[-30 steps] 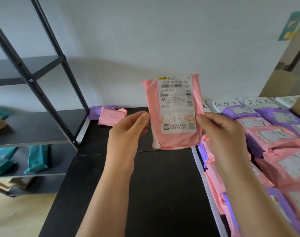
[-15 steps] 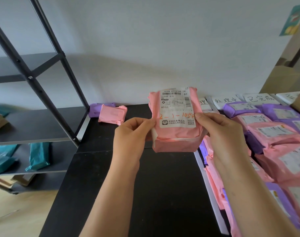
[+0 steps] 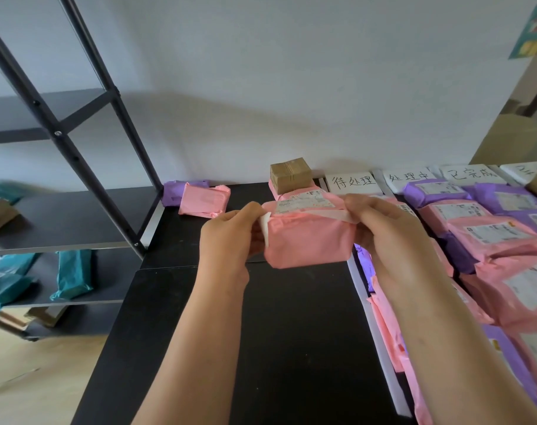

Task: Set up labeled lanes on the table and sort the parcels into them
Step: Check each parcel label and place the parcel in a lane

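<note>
**Entry: pink parcel held over the black table**

Surroundings first. I logged a black table (image 3: 291, 348) running from near to far. At its far left edge lay a small pink packet (image 3: 204, 200) resting against a purple packet (image 3: 176, 191). Farther back, near the wall, a brown cardboard box (image 3: 290, 174) sat on top of another pink parcel. To the right, stacked rows of pink and purple parcels (image 3: 490, 234) filled the lanes, headed by white handwritten label cards (image 3: 354, 181) along the far edge. A white divider strip (image 3: 380, 348) ran near to far, marking off the lanes from the bare table. On the far left stood a dark metal shelf rack (image 3: 77, 167) holding teal packets (image 3: 74, 277). Nothing stood between me and the held item.

Grip. I held the pink parcel (image 3: 310, 240) above the table's middle, tilted so its shipping label faced up and away. My left hand (image 3: 230, 231) pinched its left end, fingers closed on a white flap there. My right hand (image 3: 389, 231) clasped the right end, fingers curled tight around it.
</note>
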The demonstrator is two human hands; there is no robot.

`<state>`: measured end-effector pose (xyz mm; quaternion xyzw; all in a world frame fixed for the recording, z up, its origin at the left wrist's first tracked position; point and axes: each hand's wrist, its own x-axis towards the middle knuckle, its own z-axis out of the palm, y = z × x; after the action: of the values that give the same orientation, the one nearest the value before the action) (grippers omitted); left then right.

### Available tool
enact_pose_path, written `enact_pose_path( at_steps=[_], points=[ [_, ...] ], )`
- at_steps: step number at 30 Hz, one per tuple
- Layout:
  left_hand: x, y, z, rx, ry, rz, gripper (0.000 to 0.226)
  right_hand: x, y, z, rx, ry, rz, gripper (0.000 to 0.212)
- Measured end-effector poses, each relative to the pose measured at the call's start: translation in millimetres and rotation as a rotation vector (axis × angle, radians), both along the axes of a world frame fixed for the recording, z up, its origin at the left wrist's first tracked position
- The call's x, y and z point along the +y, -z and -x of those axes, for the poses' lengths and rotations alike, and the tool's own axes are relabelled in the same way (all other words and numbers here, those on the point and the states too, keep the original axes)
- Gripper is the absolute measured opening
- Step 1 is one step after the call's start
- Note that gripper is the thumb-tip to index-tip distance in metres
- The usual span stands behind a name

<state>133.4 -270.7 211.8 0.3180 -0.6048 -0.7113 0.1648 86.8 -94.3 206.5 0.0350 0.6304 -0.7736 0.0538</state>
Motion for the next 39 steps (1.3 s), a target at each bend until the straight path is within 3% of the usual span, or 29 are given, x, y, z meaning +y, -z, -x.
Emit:
enact_pose_path(
  at_steps=[6, 11, 21, 30, 36, 39],
  points=[
    [-1.0, 1.3, 1.9, -0.008, 0.015, 0.005, 0.03, 2.4, -2.9, -0.9, -0.013, -0.013, -0.029, 0.009],
    [-1.6, 2.7, 0.9, 0.079, 0.068, 0.095, 0.014, 8.0, -1.3, 2.4, -0.001, -0.065, -0.088, 0.011],
    [-5.0, 1.7, -10.8, 0.176, 0.186, 0.199, 0.011, 8.9, -2.2, -8.6, 0.222, -0.053, -0.267, 0.018],
    [-12.9, 4.1, -23.2, 0.238, 0.113, 0.155, 0.012, 0.4, -6.1, -31.4, 0.323, -0.063, -0.297, 0.018],
    [-31.3, -1.0, -27.4, 0.25, 0.145, 0.183, 0.01, -13.8, -10.2, -41.1, 0.337, 0.028, -0.392, 0.017],
    [-43.9, -1.4, -35.9, 0.234, 0.153, 0.203, 0.005, -24.8, -10.7, -47.1, 0.347, 0.156, -0.41, 0.028]
  ],
)
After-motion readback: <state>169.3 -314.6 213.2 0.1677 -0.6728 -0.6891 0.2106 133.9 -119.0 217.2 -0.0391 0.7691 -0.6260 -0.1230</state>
